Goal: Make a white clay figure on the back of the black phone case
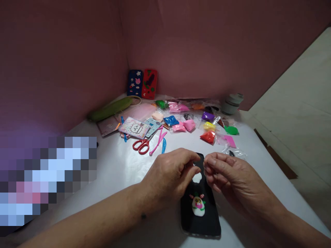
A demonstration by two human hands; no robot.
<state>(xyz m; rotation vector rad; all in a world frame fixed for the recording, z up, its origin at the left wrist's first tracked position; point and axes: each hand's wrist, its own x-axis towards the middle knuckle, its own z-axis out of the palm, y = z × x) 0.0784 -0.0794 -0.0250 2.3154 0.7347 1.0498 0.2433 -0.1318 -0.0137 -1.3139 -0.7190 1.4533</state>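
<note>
A black phone case (204, 220) lies flat on the white table (116, 172) in front of me. It carries a small white clay figure (198, 206) with pink and green details, and a white clay blob (197, 177) higher up. My left hand (170, 174) hovers over the case's upper end, fingers curled and pinched near the white blob. My right hand (227, 174) is beside it, fingertips pressed together facing the left hand. What the fingertips hold, if anything, is too small to make out.
Several small bags of coloured clay (207, 125) lie spread at the back. Red-handled scissors (141, 144) and pink and blue plastic modelling tools (159, 143) lie left of them. Two decorated phone cases (142, 83) lean on the pink wall. A grey jar (232, 103) stands at the back right.
</note>
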